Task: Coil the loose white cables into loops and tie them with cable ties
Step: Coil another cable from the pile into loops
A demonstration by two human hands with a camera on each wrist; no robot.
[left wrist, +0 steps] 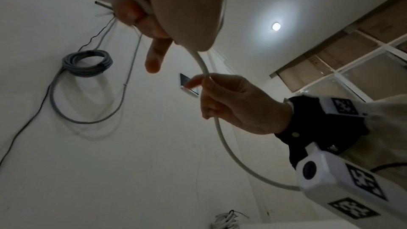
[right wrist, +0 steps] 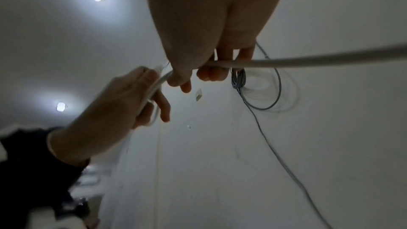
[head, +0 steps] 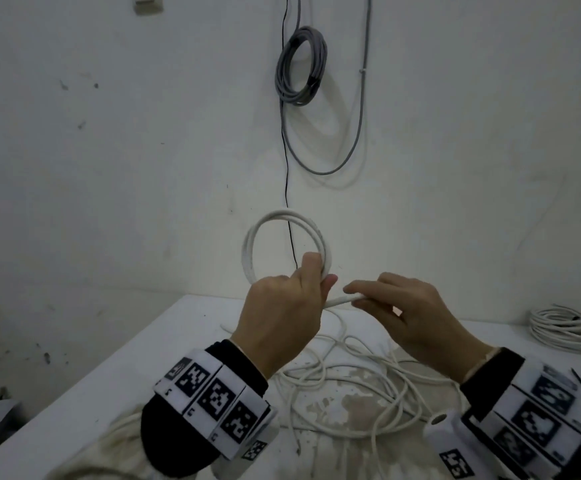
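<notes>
- We are mid-coil: our left hand point(head: 282, 317) grips the white loops point(head: 284, 244) at centre frame, held up before the wall.
- Our right hand point(head: 407, 317) pinches the feeding cable point(head: 342, 301) just beside it; the loose cable point(head: 351, 386) trails to the table point(head: 91, 393) below.
- Next, we judge, another turn goes into the left grip; no tie yet.

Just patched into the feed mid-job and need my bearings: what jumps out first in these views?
Centre frame, the left hand holds a white cable coil upright above the table, while the right hand pinches the strand feeding into it. Loose white cable sprawls on the table below; a finished tied bundle lies at the far right. A grey cable coil hangs on the wall behind.
</notes>
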